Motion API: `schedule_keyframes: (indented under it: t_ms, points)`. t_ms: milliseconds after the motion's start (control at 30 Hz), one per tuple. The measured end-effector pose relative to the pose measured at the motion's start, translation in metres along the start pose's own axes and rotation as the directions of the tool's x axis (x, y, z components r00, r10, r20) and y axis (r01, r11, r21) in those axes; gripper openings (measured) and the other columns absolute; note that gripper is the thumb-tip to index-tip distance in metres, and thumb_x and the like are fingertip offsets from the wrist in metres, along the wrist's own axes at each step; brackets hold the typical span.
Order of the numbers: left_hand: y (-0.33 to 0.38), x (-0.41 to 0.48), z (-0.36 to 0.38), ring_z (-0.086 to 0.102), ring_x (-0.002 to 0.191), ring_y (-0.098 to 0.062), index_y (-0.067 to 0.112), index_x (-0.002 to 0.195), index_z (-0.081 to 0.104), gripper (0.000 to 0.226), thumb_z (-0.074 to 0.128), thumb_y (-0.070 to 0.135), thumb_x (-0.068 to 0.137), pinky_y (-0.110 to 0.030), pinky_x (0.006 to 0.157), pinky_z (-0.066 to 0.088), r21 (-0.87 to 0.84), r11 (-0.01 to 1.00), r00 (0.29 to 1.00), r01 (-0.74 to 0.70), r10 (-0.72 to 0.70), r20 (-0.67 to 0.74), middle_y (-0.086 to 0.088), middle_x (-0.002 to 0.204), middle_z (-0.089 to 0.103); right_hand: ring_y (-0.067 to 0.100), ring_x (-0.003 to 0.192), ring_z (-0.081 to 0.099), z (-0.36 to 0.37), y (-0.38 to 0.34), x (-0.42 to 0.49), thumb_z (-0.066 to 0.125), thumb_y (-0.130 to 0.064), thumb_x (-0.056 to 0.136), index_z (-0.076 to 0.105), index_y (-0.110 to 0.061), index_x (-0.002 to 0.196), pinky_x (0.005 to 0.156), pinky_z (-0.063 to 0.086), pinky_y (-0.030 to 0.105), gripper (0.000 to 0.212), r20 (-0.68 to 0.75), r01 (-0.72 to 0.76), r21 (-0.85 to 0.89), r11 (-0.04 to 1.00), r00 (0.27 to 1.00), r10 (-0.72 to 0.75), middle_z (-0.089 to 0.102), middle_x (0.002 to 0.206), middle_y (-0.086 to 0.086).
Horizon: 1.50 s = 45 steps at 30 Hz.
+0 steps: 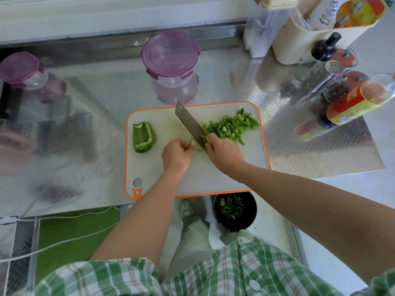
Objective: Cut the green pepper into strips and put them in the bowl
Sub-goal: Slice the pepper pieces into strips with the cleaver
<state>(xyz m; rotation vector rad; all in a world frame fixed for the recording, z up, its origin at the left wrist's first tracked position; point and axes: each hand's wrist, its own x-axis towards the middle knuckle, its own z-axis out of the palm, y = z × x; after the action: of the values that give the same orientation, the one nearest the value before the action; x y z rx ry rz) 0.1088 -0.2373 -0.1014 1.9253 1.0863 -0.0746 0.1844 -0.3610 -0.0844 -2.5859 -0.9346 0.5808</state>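
Observation:
A white cutting board with an orange rim [235, 178] lies on the steel counter. My right hand [222, 152] grips a cleaver [189, 122], blade down on the board's middle. My left hand [176, 153] pinches a small pale-green pepper piece [195, 145] right against the blade. A pile of cut green strips [230, 126] lies to the right of the blade. A large uncut pepper piece [143, 136] rests at the board's left. No bowl on the counter is clearly visible.
Two purple-lidded containers [171, 58] [23, 70] stand behind the board. Bottles, a shaker and jars [342, 82] crowd the right back, beside a cream holder [316, 39]. A dark bin with green scraps [234, 210] sits on the floor below the counter edge.

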Motion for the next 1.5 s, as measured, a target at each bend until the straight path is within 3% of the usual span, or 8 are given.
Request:
schedule_keyframes:
  t_ms: [167, 433, 800, 933, 1100, 1500]
  points:
    - [0.004, -0.005, 0.001, 0.066, 0.058, -0.022, 0.021, 0.064, 0.062, 0.022, 0.077, 0.017, 0.08, -0.039, 0.073, 0.058, -0.19, 0.981, 0.998, 0.044, -0.053, -0.043, -0.005, 0.06, 0.068, 0.018, 0.049, 0.036, -0.01, 0.001, -0.006, 0.04, -0.024, 0.1, 0.034, -0.013, 0.084, 0.044, 0.018, 0.029, 0.02, -0.043, 0.02, 0.065, 0.998, 0.999, -0.018, 0.038, 0.058, 0.0]
    - [0.006, -0.005, 0.006, 0.07, 0.069, -0.021, 0.027, 0.061, 0.061, 0.025, 0.077, 0.021, 0.079, -0.036, 0.076, 0.056, -0.104, 0.993, 0.994, 0.051, -0.06, -0.093, -0.003, 0.064, 0.07, 0.029, 0.061, 0.047, -0.009, -0.005, -0.012, 0.037, -0.025, 0.101, 0.035, -0.014, 0.088, 0.052, 0.031, 0.033, 0.017, 0.043, 0.024, -0.015, 1.0, 0.999, -0.023, 0.046, 0.066, 0.006]
    - [0.005, -0.001, 0.006, 0.07, 0.072, -0.024, 0.024, 0.065, 0.065, 0.018, 0.078, 0.02, 0.077, -0.038, 0.076, 0.056, -0.074, 0.997, 0.996, 0.015, -0.022, -0.091, -0.004, 0.071, 0.073, 0.028, 0.06, 0.043, 0.004, -0.012, -0.002, 0.037, -0.011, 0.098, 0.032, -0.014, 0.09, 0.046, 0.021, 0.032, 0.01, 0.079, 0.026, -0.185, 0.982, 0.997, -0.011, 0.037, 0.062, 0.003]
    - [0.003, -0.001, 0.003, 0.07, 0.071, -0.024, 0.023, 0.068, 0.066, 0.016, 0.078, 0.019, 0.078, -0.038, 0.076, 0.056, -0.081, 0.997, 0.998, 0.004, -0.01, -0.069, -0.004, 0.07, 0.072, 0.03, 0.062, 0.047, 0.004, -0.007, 0.0, 0.036, -0.02, 0.101, 0.037, -0.012, 0.093, 0.054, 0.033, 0.034, 0.011, 0.038, 0.018, -0.101, 0.995, 0.999, -0.014, 0.047, 0.069, 0.008]
    - [0.003, -0.003, 0.002, 0.069, 0.066, -0.023, 0.024, 0.067, 0.065, 0.019, 0.078, 0.017, 0.078, -0.037, 0.074, 0.057, -0.128, 0.991, 0.998, 0.022, -0.03, -0.062, -0.004, 0.064, 0.07, 0.028, 0.055, 0.044, 0.002, -0.001, -0.005, 0.038, -0.024, 0.101, 0.035, -0.013, 0.085, 0.051, 0.03, 0.032, 0.019, -0.018, 0.009, 0.039, 0.999, 1.0, -0.008, 0.044, 0.061, 0.006]
    - [0.001, -0.004, 0.002, 0.068, 0.062, -0.025, 0.018, 0.071, 0.068, 0.014, 0.078, 0.012, 0.078, -0.031, 0.069, 0.056, -0.144, 0.99, 0.998, -0.007, -0.003, -0.07, -0.005, 0.063, 0.067, 0.029, 0.06, 0.046, -0.004, -0.001, -0.003, 0.039, -0.022, 0.099, 0.037, -0.012, 0.082, 0.054, 0.032, 0.033, 0.02, 0.073, 0.015, 0.051, 0.999, 0.997, -0.019, 0.044, 0.063, 0.005]
